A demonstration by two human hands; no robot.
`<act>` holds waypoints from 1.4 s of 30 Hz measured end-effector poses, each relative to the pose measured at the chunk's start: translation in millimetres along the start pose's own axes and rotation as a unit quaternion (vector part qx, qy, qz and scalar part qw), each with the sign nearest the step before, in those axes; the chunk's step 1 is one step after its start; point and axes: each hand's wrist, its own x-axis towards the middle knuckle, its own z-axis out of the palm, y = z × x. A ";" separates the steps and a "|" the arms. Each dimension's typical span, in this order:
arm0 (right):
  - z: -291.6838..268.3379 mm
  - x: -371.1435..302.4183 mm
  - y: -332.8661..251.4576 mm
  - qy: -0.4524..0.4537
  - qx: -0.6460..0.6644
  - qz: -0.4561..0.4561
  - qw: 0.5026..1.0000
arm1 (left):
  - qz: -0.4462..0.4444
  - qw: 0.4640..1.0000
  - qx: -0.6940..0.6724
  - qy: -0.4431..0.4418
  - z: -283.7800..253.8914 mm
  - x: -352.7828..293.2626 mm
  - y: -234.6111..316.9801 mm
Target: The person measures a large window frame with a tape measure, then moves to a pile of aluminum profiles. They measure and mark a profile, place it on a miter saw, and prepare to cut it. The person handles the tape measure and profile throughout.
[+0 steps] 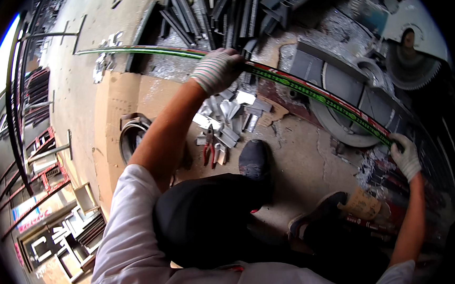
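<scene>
Concrete floor [300,152] below, scattered with metal offcuts [229,110], and here's the long green-and-red bar [319,97] stretched between left hand [217,70] and right hand [407,159], both gripping it, its overhang beyond the left liable to knock the metal stand [55,35] if swung carelessly.

A head-worn fisheye looks down, fairly near, onto the floor [300,152].

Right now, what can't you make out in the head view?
All in the head view:
Long green strip: the stretch in the left hand, covered by its grip.
Saw blade: upper part, behind the white guard.
Dark bars: some far ends, cut off by the top edge.
Round ring: partly behind the left forearm.
</scene>
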 end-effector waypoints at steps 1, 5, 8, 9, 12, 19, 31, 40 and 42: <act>-1.7 1.1 -0.6 0.002 -0.016 -0.003 1.000 | -0.003 1.000 -0.007 -0.005 -1.3 0.2 4.0; -5.5 10.3 -16.6 -0.026 0.008 0.087 0.996 | -0.043 0.998 -0.038 -0.031 -0.1 -2.0 7.0; -2.7 2.5 -3.0 -0.031 0.022 0.108 0.993 | -0.041 0.998 -0.037 -0.043 4.5 5.2 10.7; -3.5 9.4 -11.5 -0.048 0.037 0.124 0.990 | -0.046 0.997 -0.037 -0.041 1.2 -0.2 8.1; 0.8 6.9 -8.0 -0.050 0.038 0.139 0.988 | -0.020 0.999 -0.029 -0.030 6.5 2.0 3.8; 15.3 7.9 9.6 -0.004 0.044 0.088 0.995 | -0.030 0.997 -0.048 -0.053 14.6 5.5 -4.4; 4.7 10.6 -0.5 -0.062 0.013 0.151 0.986 | -0.009 0.991 0.021 -0.130 18.7 18.4 -14.7; 7.1 9.9 3.5 -0.069 0.021 0.175 0.982 | 0.004 0.985 0.032 -0.172 24.9 22.1 -26.9; 4.8 11.5 1.1 -0.071 0.020 0.173 0.982 | 0.004 0.986 0.021 -0.168 25.5 22.2 -28.3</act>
